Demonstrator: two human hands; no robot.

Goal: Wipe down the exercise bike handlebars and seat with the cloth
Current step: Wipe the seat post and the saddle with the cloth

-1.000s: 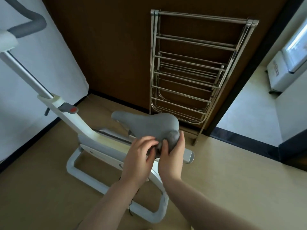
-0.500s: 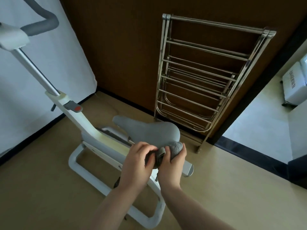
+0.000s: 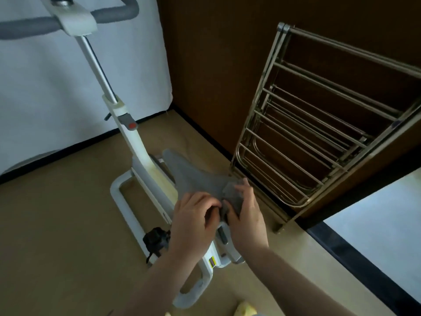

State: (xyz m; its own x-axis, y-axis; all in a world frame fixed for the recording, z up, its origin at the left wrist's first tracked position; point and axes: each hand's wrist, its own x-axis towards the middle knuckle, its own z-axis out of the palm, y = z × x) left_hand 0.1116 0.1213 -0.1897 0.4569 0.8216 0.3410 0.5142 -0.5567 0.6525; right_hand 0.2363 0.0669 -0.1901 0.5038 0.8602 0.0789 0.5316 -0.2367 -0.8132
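**Bunching cloth at seat's rear**

Both hands work the grey cloth [image 3: 232,199] at the seat's [image 3: 200,179] wide end: left hand [image 3: 193,215] pinches it, right hand [image 3: 247,213] has its grip wrapped round it. We'd wad it flat, then sweep toward the nose. Handlebars [image 3: 68,19] sit well beyond, next.

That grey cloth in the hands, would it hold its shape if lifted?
Probably not. The cloth is bunched and creased between the left hand and right hand, so it looks limp. It likely weighs little, and its fuzzy surface suggests it would not slip easily.
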